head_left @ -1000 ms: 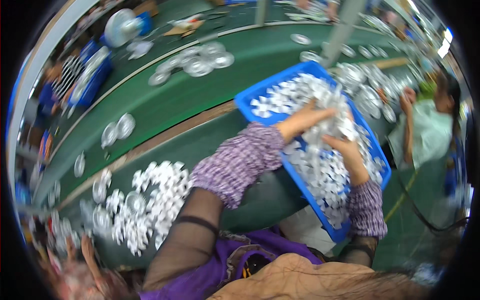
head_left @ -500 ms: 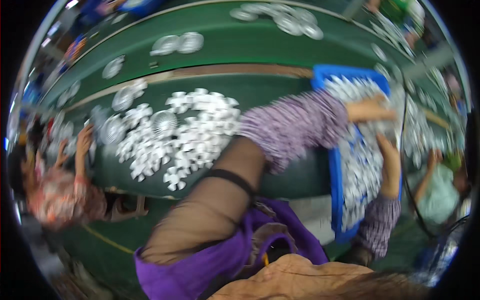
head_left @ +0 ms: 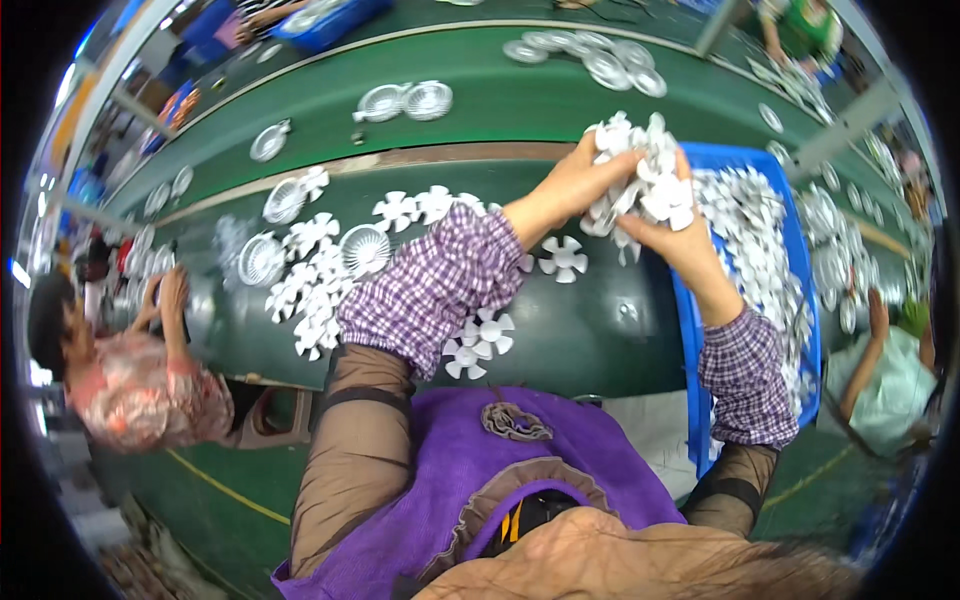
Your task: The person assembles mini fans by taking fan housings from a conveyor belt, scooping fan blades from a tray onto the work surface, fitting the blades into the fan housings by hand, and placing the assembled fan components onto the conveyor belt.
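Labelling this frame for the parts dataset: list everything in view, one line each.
white plastic fan impellers: one bunch, white, lifted in both hands above the crate's left edge
blue plastic crate: one, blue, right, full of impellers
loose white impellers: many, white, on the near green belt
round white grille discs: several, white, far green belt
co-worker: one, patterned top, seated left
left hand: grip shut on the bunch
right hand: grip shut on the bunch

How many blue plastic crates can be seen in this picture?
2. The near blue crate, full of white fan blades, stands at the right, beside the right hand. The far blue crate is at the top edge, left of centre. Others may be hidden.
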`<action>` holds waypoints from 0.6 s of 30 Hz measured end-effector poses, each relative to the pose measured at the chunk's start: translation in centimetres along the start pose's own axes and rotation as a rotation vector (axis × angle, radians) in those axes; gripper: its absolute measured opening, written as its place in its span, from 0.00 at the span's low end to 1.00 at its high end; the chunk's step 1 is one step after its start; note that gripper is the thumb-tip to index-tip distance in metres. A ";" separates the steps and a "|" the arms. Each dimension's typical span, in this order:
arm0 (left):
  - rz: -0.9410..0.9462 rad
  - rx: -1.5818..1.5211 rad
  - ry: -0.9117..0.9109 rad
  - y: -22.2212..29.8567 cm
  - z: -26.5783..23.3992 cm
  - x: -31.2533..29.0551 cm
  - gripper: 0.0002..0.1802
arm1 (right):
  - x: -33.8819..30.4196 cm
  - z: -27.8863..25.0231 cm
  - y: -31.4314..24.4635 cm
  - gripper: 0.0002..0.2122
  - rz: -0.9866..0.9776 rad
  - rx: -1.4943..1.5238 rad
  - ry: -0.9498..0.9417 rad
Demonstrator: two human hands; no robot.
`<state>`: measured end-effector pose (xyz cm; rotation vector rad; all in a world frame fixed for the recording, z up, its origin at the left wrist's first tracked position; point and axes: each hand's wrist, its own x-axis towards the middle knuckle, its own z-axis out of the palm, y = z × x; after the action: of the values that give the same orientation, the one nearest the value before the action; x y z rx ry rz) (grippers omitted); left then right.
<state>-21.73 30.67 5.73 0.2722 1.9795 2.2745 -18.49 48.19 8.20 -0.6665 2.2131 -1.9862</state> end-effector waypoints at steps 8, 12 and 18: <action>-0.178 0.143 0.353 -3.2 -11.4 -11.8 0.37 | 2.3 11.8 5.8 0.53 -0.027 -0.022 -0.394; -0.123 0.345 0.425 -2.5 -15.3 -15.7 0.36 | 3.4 15.9 5.7 0.53 -0.097 -0.303 -0.486; -0.262 0.910 0.379 -1.8 -19.4 -18.1 0.36 | 3.6 17.7 4.9 0.40 -0.135 -0.740 -0.521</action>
<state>-8.14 8.49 0.29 -0.3639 2.9094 1.2018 -16.73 30.74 1.68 -1.2495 2.5288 -0.8051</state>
